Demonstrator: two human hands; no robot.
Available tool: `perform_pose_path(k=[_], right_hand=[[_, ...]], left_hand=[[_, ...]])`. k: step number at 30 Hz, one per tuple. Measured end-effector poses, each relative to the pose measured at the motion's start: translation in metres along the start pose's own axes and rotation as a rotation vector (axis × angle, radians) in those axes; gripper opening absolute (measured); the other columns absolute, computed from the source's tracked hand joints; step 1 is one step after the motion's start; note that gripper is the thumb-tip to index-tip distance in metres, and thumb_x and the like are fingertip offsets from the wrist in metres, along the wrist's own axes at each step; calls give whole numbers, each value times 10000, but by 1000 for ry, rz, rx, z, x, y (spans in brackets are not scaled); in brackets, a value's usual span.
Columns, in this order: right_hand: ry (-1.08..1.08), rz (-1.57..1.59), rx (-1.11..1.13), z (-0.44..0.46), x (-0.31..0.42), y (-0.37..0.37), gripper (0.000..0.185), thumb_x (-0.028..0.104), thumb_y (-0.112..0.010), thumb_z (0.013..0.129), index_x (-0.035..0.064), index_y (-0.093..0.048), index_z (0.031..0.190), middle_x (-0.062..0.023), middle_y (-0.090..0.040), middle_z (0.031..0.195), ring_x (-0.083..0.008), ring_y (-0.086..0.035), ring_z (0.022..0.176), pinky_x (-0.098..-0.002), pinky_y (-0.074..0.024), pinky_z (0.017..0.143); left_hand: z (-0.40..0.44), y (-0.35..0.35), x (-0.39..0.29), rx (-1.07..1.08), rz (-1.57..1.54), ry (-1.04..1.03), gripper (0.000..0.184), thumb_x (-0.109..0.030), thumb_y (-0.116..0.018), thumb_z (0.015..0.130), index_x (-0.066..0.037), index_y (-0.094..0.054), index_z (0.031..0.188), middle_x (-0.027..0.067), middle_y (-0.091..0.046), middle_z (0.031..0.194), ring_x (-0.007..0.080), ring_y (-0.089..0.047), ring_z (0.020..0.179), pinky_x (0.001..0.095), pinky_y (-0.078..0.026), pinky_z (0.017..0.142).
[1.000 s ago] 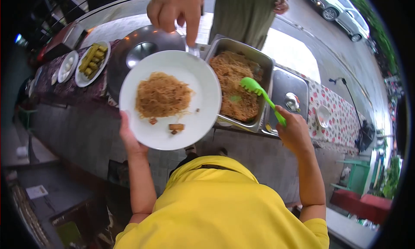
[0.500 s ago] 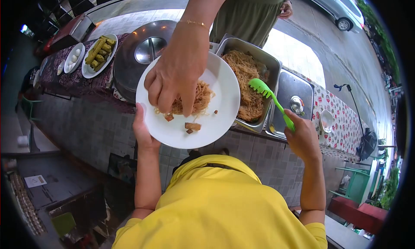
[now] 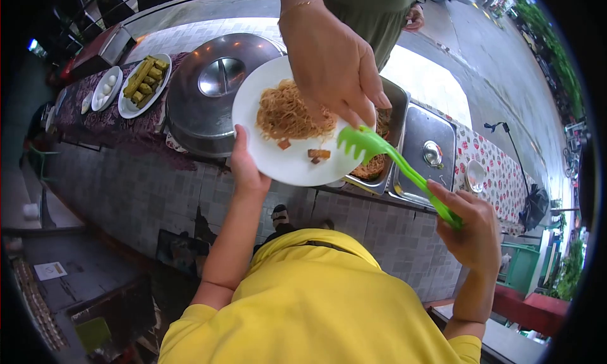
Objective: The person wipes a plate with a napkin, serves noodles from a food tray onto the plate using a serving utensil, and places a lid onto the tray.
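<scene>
My left hand [image 3: 250, 167] grips the left edge of a white plate [image 3: 278, 168], thumb on top of its rim. On the plate lie a mound of thin brown noodles [image 3: 284, 114] and a few brown chunks [image 3: 319, 153]. My right hand [image 3: 468, 228] is closed around the handle of a green spaghetti server [image 3: 411, 174]. The server's toothed head is over the plate's right edge. Another person's hand [image 3: 335, 64] reaches across from opposite, its fingertips at the server's head; whether they touch it is unclear. Behind the plate, a metal tray [image 3: 398, 98] of noodles is partly hidden.
Left of the plate stands a large pot with a domed metal lid [image 3: 190, 105]. Beyond are an oval plate of green wrapped pieces [image 3: 145, 79] and a dish of eggs [image 3: 106, 89]. To the right are a metal tray lid [image 3: 427, 143] and a small bowl [image 3: 475, 175].
The plate has moved right and away from me. The other person's hand has lifted off the noodles and shifted right to the server. My right hand has moved nearer, raising the server over the plate's edge.
</scene>
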State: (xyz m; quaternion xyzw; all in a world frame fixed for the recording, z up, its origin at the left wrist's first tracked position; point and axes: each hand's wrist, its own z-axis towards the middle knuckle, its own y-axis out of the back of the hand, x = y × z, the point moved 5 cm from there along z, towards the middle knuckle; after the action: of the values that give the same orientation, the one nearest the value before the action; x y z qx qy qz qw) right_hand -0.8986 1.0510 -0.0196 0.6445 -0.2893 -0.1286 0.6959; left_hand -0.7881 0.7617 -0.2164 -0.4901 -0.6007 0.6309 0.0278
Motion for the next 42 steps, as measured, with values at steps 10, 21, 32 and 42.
perform_pose_path(k=[10, 21, 32, 42], right_hand=[[289, -298, -72, 17, 18, -30, 598, 87, -636, 721, 270, -508, 1276, -14, -441, 680, -157, -525, 526, -315, -419, 433], [177, -383, -116, 15, -30, -14, 620, 76, -651, 692, 256, -519, 1271, -10, -475, 675, -130, -539, 548, -293, -433, 442], [379, -275, -69, 38, 8, -43, 588, 108, -651, 695, 228, -527, 1257, -13, -492, 716, -140, -545, 552, -290, -451, 451], [195, -249, -116, 19, -36, -12, 703, 22, -640, 653, 296, -506, 1287, -16, -474, 682, -159, -525, 528, -319, -432, 450]], left_hand=[[23, -16, 38, -30, -28, -23, 519, -395, -376, 962, -8, -378, 1307, 122, -479, 1283, 257, -472, 1175, 380, -366, 998], [29, -7, 20, -24, -5, -135, 554, -413, -354, 963, 7, -349, 1324, 139, -452, 1302, 266, -452, 1196, 386, -368, 999], [21, -22, 38, -35, -74, -116, 516, -401, -368, 962, -13, -391, 1303, 108, -481, 1282, 248, -477, 1166, 373, -370, 993], [24, -19, 40, -67, -38, -116, 534, -394, -336, 972, 4, -350, 1328, 130, -443, 1322, 266, -442, 1207, 383, -348, 1017]])
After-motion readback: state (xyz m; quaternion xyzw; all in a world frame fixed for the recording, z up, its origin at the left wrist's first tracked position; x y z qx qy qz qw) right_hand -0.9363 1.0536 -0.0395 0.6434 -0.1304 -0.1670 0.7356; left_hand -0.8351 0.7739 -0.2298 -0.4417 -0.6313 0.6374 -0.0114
